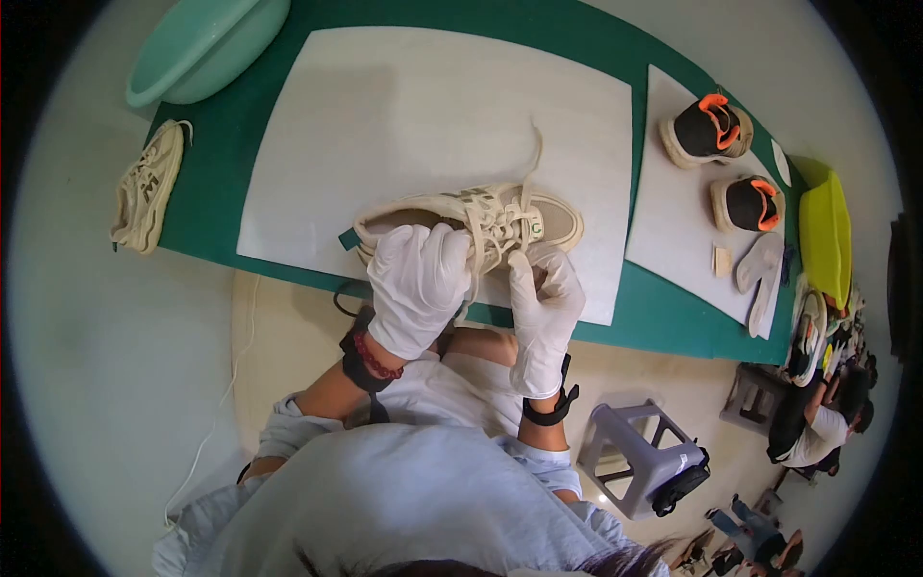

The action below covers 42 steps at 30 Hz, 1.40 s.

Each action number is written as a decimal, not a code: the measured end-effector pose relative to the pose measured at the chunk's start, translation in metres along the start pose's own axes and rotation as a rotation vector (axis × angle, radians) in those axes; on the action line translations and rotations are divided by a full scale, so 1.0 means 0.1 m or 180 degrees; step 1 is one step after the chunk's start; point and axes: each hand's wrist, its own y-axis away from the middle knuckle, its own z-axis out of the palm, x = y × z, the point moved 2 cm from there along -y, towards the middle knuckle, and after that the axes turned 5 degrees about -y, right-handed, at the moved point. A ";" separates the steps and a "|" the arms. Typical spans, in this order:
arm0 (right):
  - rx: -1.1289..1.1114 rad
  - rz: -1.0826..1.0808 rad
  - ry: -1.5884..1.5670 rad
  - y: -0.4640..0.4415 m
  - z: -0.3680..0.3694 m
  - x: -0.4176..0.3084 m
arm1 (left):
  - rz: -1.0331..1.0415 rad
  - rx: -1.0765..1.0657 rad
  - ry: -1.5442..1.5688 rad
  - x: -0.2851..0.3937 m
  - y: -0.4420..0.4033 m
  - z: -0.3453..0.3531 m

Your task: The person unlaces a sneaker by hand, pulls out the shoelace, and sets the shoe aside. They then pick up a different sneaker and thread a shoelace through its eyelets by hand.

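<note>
A cream sneaker [562, 217] lies on a white board with its toe to the right and a green mark on its tongue. Its shoelace [536, 154] is partly loose, one end trailing up over the board and another strand hanging beside my left hand. My left hand [418, 284], in a white glove, is closed at the near side of the shoe opening, its fingers against the hanging lace. My right hand [550, 303], also gloved, is closed in a pinch at the near side of the laces; what lies between its fingertips is hidden.
The white board [346, 115] rests on a green table [216, 202]. A matching sneaker [149, 188] stands left, near a mint basin [197, 53]. Black-and-orange shoes [711, 130] and insoles [760, 264] sit right, by a yellow basin [827, 236]. A grey stool [635, 452] and other people are beyond.
</note>
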 end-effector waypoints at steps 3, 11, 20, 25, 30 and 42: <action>-0.0020 -0.0021 -0.0081 -0.01 -0.01 0.01 | -0.0002 -0.0004 -0.0083 0.00 0.01 0.02; 0.0235 0.0505 -0.0252 -0.11 -0.02 -0.20 | 0.0036 0.0023 -0.0142 0.00 0.01 0.02; 0.0133 0.0691 -0.0393 -0.02 0.00 -0.08 | 0.0049 -0.0001 -0.0109 0.00 0.02 0.02; 0.0174 0.0536 -0.0222 0.05 -0.02 -0.06 | 0.0101 0.0148 -0.0081 0.01 -0.03 -0.04; -0.0031 0.0362 0.0266 0.05 -0.07 -0.09 | 0.0099 0.0085 -0.0099 0.00 -0.02 -0.04; 0.0064 0.0648 0.0008 -0.11 0.00 -0.26 | 0.0078 0.0121 -0.0129 0.01 -0.04 -0.03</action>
